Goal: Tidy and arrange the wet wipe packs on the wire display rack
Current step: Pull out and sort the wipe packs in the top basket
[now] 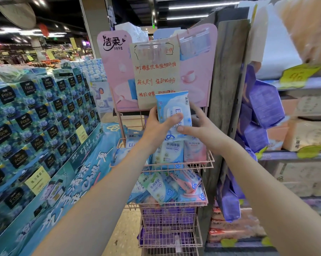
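I hold a blue and white wet wipe pack [171, 104] upright above the pink wire display rack [209, 160]. My left hand [156, 126] grips its left side with the thumb across the front. My right hand [198, 126] holds its right side and lower edge. Below, the rack's upper basket has packs standing upright, a blue one [168, 154] and a pink one [194, 151]. The middle basket [205, 200] holds several blue, green and pink packs lying jumbled. The lowest basket [198, 230] has purple packs.
A pink brand board with a handwritten paper sign [156, 74] stands behind the rack. Stacked teal tissue boxes [41, 115] fill the left. A grey wooden post [228, 74] and shelves with purple packs [264, 104] and tissue bundles stand on the right.
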`<state>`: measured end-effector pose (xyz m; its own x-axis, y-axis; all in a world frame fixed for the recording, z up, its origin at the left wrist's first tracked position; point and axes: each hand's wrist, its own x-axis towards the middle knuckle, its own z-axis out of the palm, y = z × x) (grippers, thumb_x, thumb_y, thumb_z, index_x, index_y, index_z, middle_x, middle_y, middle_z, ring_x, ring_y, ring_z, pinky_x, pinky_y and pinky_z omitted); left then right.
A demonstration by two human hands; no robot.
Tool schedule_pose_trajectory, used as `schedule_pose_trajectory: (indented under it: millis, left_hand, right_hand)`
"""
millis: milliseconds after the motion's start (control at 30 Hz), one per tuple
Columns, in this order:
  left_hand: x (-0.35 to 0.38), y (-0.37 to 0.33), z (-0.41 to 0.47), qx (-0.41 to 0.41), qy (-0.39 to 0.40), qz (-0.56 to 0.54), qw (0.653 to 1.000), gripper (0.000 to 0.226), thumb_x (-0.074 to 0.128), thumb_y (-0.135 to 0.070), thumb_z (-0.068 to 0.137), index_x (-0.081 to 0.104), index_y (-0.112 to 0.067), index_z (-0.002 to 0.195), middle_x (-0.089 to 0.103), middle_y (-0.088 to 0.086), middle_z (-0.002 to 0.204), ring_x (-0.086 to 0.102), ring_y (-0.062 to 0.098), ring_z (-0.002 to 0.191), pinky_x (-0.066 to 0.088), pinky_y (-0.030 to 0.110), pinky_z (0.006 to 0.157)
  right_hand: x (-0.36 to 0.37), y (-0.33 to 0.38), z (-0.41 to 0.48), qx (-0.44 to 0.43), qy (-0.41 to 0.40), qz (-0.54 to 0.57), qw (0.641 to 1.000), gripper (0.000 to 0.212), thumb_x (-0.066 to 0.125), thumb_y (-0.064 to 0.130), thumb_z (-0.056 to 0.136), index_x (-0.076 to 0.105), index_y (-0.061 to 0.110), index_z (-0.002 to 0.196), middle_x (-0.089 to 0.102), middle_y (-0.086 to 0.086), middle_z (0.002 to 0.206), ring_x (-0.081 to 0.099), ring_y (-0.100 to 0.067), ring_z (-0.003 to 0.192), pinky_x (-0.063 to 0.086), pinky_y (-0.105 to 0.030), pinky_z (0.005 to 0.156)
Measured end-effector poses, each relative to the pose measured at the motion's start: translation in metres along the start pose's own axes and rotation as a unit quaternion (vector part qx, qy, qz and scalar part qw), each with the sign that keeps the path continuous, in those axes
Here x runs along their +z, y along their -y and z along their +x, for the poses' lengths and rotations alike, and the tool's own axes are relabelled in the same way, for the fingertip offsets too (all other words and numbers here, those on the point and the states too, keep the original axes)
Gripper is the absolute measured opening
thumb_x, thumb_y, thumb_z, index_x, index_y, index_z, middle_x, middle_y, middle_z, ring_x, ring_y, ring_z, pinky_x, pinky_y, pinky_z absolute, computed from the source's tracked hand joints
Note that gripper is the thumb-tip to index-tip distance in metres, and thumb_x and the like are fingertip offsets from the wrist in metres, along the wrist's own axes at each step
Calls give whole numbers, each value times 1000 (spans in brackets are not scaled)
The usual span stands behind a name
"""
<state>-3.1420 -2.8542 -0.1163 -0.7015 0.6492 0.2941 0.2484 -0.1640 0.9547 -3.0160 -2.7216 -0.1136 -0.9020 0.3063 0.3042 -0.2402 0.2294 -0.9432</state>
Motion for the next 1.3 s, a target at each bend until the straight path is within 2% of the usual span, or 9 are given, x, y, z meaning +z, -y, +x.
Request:
schedule_pose_trajectory:
  millis: [200,400,467,567,667,767,867,1067,1300]
  left_hand:
    - [22,3,-6,-27,33,17,999,85,88,-39,71,45,-19,142,68,-6,121,72,4,101,58,19,74]
    - [23,11,-6,-58,56,53,995,58,69,-49,94,51,-22,141,69,-12,120,71,-1,99,53,10,71]
    - [17,7,-1,-79,89,31,992,56,56,-65,95,57,-26,137,70,-14,121,70,-6,103,56,15,84]
    - [2,13,5,-128,82,21,988,83,46,-90,81,63,-33,139,66,-6,139,60,15,132,40,43,117]
    - [-17,28,9,-106,-43,157,981,59,51,-63,96,64,-18,132,67,1,129,60,22,124,44,35,102]
    - [-35,47,6,-129,-19,454,882,87,56,-82,80,59,-15,136,59,10,136,51,35,131,42,42,105]
    - [-39,56,3,-195,49,564,801,121,46,-102,63,48,-12,143,35,21,150,30,43,142,28,53,117]
    - [-26,61,12,-163,40,583,795,104,58,-95,64,54,-16,131,36,16,143,28,39,138,25,51,115]
    - [-23,63,17,-125,3,508,852,96,80,-76,62,47,-23,135,44,11,137,35,36,134,32,48,109]
  right_hand:
    - [-19,-14,-5,35,-2,30,999,110,84,7,80,14,42,157,66,-3,134,67,-24,121,55,-46,99]
    - [-11,-24,-2,13,-20,49,999,98,87,3,75,32,29,151,68,-5,130,68,-29,118,56,-48,96]
    - [-8,-30,-1,23,-41,76,996,104,90,9,70,30,29,152,70,-6,127,70,-30,115,56,-53,96]
    - [-6,-37,0,30,-62,112,991,94,85,6,74,34,27,150,73,-5,121,72,-29,111,58,-48,93]
    - [-9,-42,0,43,-76,142,986,85,84,8,74,39,27,144,74,-4,120,72,-31,110,57,-47,94]
    - [-15,-48,-2,52,-94,150,983,80,84,10,72,43,27,138,73,-6,122,72,-31,109,56,-50,95]
    - [-19,-51,-4,54,-88,124,987,99,86,3,73,32,30,151,74,-5,121,73,-30,109,57,-51,95]
    - [-17,-54,-10,49,-59,44,996,115,91,8,70,23,40,157,64,1,136,71,-21,113,58,-47,93]
    - [-16,-55,-18,69,-63,43,995,124,88,1,72,11,42,160,70,5,125,74,-22,107,57,-51,97]
